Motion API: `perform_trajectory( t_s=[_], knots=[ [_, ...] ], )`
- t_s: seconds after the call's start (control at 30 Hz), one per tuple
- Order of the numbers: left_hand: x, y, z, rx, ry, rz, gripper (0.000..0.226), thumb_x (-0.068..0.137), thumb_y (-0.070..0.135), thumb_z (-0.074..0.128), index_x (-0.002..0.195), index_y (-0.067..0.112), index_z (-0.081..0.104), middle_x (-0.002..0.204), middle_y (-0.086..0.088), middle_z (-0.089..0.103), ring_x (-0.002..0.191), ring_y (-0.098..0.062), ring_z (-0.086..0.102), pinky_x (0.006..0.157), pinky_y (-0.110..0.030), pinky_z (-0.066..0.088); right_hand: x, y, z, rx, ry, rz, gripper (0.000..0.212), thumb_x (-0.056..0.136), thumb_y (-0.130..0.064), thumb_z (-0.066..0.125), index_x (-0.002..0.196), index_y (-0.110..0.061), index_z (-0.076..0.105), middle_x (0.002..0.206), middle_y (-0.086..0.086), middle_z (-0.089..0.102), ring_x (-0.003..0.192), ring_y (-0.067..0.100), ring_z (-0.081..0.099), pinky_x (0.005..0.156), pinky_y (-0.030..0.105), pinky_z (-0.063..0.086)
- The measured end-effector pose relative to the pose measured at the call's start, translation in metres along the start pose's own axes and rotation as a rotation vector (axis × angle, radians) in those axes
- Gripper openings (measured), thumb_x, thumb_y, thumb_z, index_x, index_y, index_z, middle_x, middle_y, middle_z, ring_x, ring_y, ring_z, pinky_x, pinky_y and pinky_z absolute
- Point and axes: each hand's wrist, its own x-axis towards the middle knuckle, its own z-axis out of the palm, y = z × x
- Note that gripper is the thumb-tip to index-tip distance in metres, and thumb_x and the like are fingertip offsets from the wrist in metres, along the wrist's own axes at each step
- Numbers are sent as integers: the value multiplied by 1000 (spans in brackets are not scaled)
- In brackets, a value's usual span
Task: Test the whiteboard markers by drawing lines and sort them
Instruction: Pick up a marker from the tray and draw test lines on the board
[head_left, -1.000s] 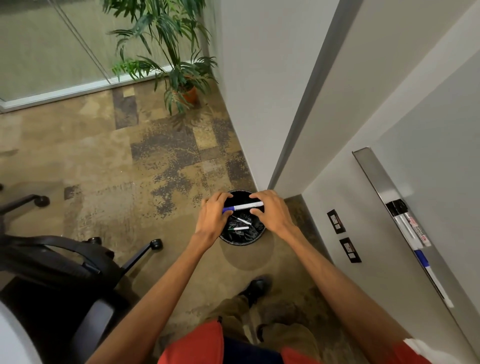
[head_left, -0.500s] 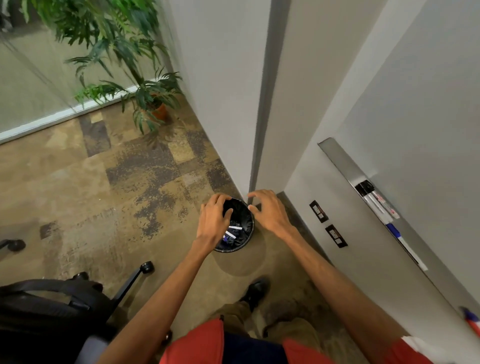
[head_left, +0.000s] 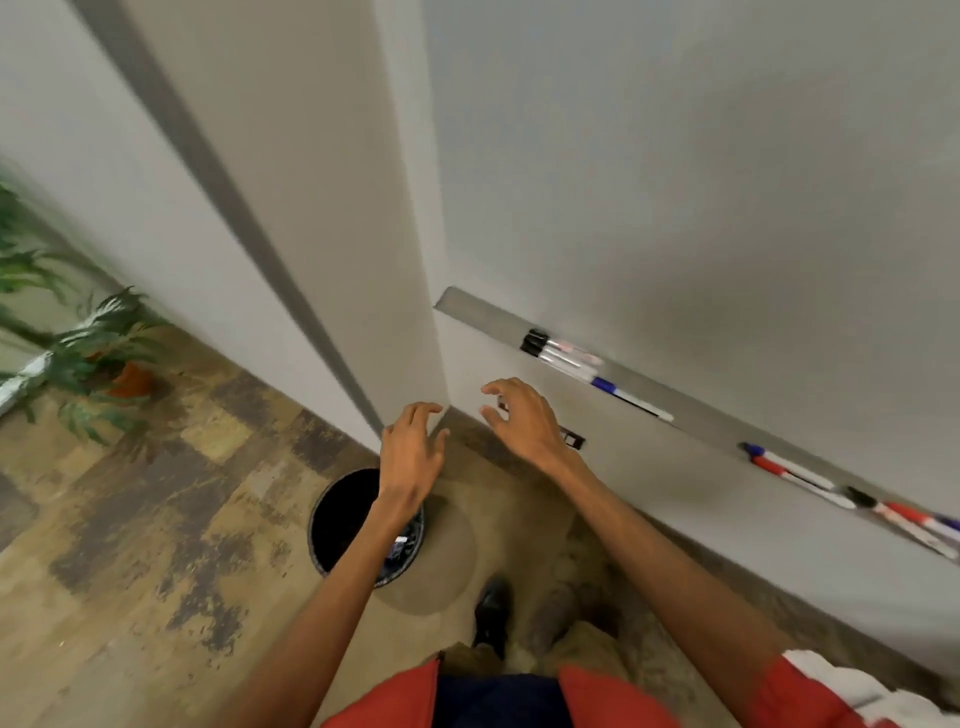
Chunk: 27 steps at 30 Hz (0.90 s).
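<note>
Both hands hold nothing: the left hand (head_left: 410, 452) hangs loose-fingered above the black bin (head_left: 313, 535), and the right hand (head_left: 519, 421) is spread just below the tray (head_left: 478, 309). A discarded marker seems to lie in the bin. Several markers (head_left: 566, 359) lie along the tray to the right, so sorting looks only partway done.

The tray (head_left: 483, 312) runs along the lower edge of the whiteboard (head_left: 675, 182). Black-capped markers (head_left: 558, 355) lie near its left end, with a blue marker (head_left: 631, 399) just beside them. Mixed markers (head_left: 774, 465) lie further right. The floor (head_left: 156, 519) carries a bin (head_left: 337, 514) and a plant (head_left: 130, 376), well apart.
</note>
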Motion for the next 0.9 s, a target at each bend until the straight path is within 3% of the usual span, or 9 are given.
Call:
perform_trajectory(
  t_s=[0.17, 0.3, 0.43, 0.57, 0.73, 0.9],
  knots=[
    [15, 64, 44, -72, -109, 125, 30, 93, 16, 64, 122, 16, 62, 131, -7, 60, 114, -27, 61, 105, -46, 44, -29, 57, -51, 2, 135, 167, 30, 96, -26, 61, 125, -18, 62, 126, 1, 63, 105, 16, 61, 94, 31, 48],
    [20, 121, 87, -138, -194, 247, 26, 93, 16, 65, 119, 16, 63, 125, -4, 64, 107, -21, 63, 98, -44, 51, -60, 107, -87, 2, 251, 291, 29, 97, -26, 60, 125, -15, 63, 125, 4, 63, 108, 18, 61, 94, 28, 46],
    [19, 180, 128, -187, -295, 338, 26, 97, 20, 62, 122, 13, 62, 124, -4, 65, 101, -14, 63, 92, -30, 52, -91, 153, -124, -4, 368, 358, 23, 100, -24, 56, 118, -13, 64, 118, 6, 65, 105, 20, 62, 93, 35, 52],
    [17, 239, 169, -184, -357, 456, 20, 100, 20, 57, 117, 13, 64, 118, -4, 67, 106, -18, 63, 92, -25, 47, -117, 199, -161, -52, 478, 440, 21, 100, -20, 54, 113, -11, 67, 112, 8, 68, 101, 24, 63, 88, 38, 53],
    [19, 306, 221, -99, -448, 586, 23, 100, 12, 54, 118, 8, 67, 120, -11, 67, 103, -25, 65, 93, -32, 51, -135, 252, -195, -165, 436, 583, 23, 96, -10, 57, 116, -11, 67, 116, 11, 67, 106, 29, 60, 93, 44, 50],
    [20, 329, 270, 110, -554, 689, 27, 100, 11, 54, 124, 8, 65, 125, -11, 63, 109, -29, 61, 97, -41, 50, -146, 282, -208, -342, 321, 597, 31, 93, -5, 56, 120, -14, 66, 122, 8, 65, 111, 27, 58, 93, 42, 45]
  ],
)
